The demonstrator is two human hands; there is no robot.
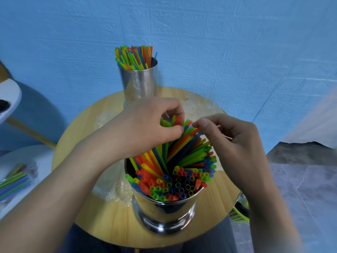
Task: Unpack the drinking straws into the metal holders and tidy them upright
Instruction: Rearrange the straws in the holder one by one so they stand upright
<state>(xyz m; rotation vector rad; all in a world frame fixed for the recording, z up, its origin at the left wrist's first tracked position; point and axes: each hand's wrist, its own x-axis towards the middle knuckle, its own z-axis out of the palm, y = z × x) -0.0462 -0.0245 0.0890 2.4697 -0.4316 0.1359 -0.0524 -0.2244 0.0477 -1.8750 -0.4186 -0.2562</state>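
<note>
Near holder (164, 210) crowds table's (102, 220) edge; left hand's (145, 125) fingers (172, 106) clamp leaning straws (182, 147), right hand's (237, 143) grip unclear.

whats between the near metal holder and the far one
Head view: the left hand and right hand at the tops of the leaning straws, above crumpled clear wrap on the table.

Round wooden table (217, 194), blue wall (237, 42), perhaps green basket (238, 214).

no readable txt anywhere (no labels, nos.)
</note>
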